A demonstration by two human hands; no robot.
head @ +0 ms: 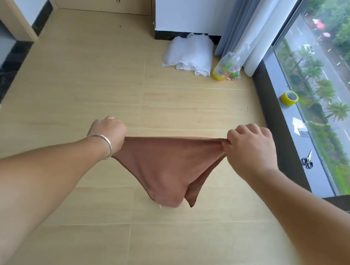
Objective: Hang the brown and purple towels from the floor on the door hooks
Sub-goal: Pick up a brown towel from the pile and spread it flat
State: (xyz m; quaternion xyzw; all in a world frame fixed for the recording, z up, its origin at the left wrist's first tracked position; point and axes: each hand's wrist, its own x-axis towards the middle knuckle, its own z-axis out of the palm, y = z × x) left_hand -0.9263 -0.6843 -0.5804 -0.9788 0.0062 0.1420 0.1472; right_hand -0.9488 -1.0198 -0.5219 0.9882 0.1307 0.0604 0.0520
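Both hands, left (108,132) and right (249,148), grip the brown towel's (164,165) top corners.

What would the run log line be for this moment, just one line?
step: brown towel lifted, spread | left hand: gripping left corner | right hand: gripping right corner | purple towel, hooks: not in view

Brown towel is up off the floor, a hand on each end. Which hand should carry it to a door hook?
No door hook shows here, so only tentatively: the right hand has the brown towel bunched in its fist, a firmer-looking hold, while the left hand pinches one corner.
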